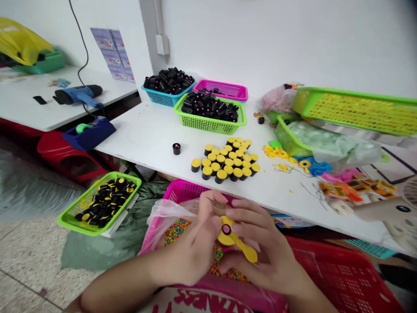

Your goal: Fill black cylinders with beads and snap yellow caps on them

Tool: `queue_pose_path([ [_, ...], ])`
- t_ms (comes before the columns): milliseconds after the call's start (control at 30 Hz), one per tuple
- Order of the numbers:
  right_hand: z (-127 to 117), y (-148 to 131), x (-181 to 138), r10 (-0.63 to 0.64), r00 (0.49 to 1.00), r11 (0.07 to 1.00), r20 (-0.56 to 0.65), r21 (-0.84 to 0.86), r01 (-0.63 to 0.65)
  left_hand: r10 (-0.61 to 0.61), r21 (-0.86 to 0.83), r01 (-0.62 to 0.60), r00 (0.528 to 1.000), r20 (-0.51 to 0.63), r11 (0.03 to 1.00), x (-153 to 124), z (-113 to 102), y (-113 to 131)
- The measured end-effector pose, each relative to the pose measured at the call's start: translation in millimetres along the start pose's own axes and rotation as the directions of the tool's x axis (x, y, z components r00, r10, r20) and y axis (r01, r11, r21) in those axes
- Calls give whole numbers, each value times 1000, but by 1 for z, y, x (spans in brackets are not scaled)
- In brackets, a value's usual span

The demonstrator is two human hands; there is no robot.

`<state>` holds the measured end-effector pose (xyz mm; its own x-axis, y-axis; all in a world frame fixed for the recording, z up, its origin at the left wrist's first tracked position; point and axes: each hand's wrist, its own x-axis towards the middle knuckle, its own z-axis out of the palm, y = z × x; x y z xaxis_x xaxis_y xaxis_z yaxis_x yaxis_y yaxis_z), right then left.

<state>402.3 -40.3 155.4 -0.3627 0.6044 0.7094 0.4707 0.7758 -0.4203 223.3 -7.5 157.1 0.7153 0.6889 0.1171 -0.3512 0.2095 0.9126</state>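
Observation:
Both hands are together over a pink basket [148, 237] lined with a clear plastic bag and filled with small multicoloured beads [176, 230]. Between them is a yellow spoon-shaped piece [248, 251], its round head showing a pink centre with a dark ring. My left hand [202, 243] is closed, thumb and fingers pinching the head's left side. My right hand [263, 243] curls around the piece from the right, fingers over the top. What sits beneath the yellow head is hidden by the hands. Black cylinders with yellow caps [221, 174] stand grouped on the table just beyond.
A lone black cylinder [176, 148] stands left of the group. Behind, a green basket [211, 126] and a blue basket [163, 99] hold black cylinders. A lower green basket [61, 217] holds capped ones. Baskets, bags and a fan [384, 213] crowd the right; a heat gun [78, 94] lies left.

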Motion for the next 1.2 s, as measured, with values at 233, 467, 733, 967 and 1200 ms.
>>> queue_pose_path([
  [233, 31, -2, -14, 199, 959, 973, -204, 154, -169, -314, -515, 267, 949, -5, 815, 7, 8, -15],
  [467, 45, -25, -20, 245, 925, 966, -291, 159, -205, -206, -689, 238, 970, 130, 685, -1, 15, -37],
  [733, 19, -18, -12, 420, 907, 816, -27, 449, -364, -30, -560, 100, 991, 133, 823, 1, 16, -21],
  [967, 14, -15, -6, 565, 817, 361, 112, 857, -367, 276, 446, -408, 902, 332, 796, -4, -11, 5],
  [1200, 35, -11, -3, 543, 626, -301, 561, 825, -479, 314, 848, -471, 865, 391, 242, 1, -27, 10],
])
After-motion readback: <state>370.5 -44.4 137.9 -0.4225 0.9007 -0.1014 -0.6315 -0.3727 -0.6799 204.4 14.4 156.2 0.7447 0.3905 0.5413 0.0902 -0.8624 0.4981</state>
